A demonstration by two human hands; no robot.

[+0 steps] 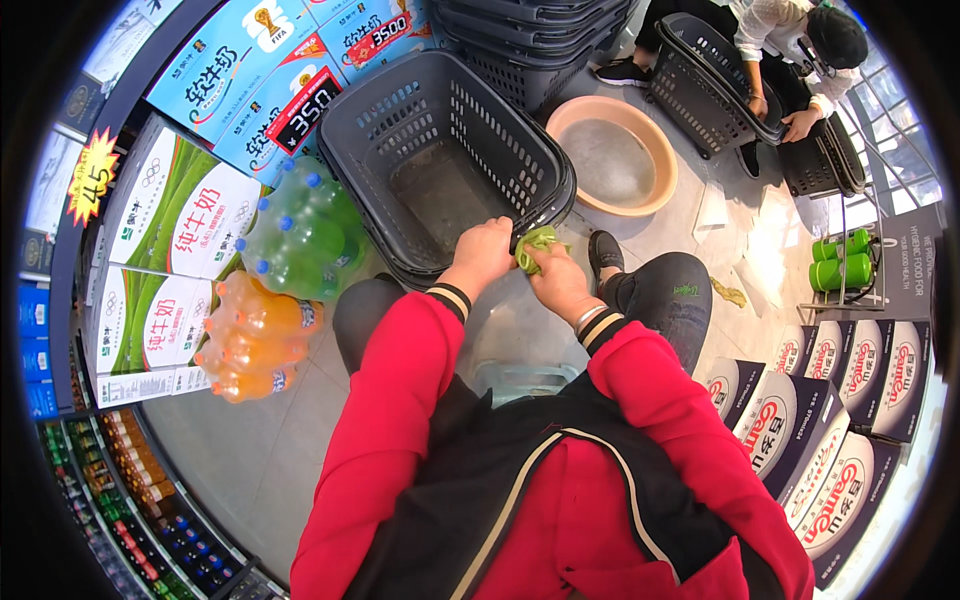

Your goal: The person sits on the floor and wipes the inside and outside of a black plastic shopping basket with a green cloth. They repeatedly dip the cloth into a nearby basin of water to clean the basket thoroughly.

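In front of me a dark grey plastic shopping basket [450,187] with slotted walls stands on the floor, its inside showing a dull, dirty-looking bottom. My left hand [484,251] grips the near part of its rim or handle. My right hand [557,281] holds a crumpled yellow-green cloth [538,244] against the basket's near right corner. The hands are close together, almost touching. Beyond that corner sits a peach-coloured plastic basin [664,161] with cloudy, foamy water [607,161].
Behind the basket rises a stack of grey baskets [525,60]. Shrink-wrapped green [307,232] and orange bottles [259,330] stand at left beside milk cartons [202,225]. A person [795,52] handles another basket [705,90] at upper right. Water cartons [795,420] are at right.
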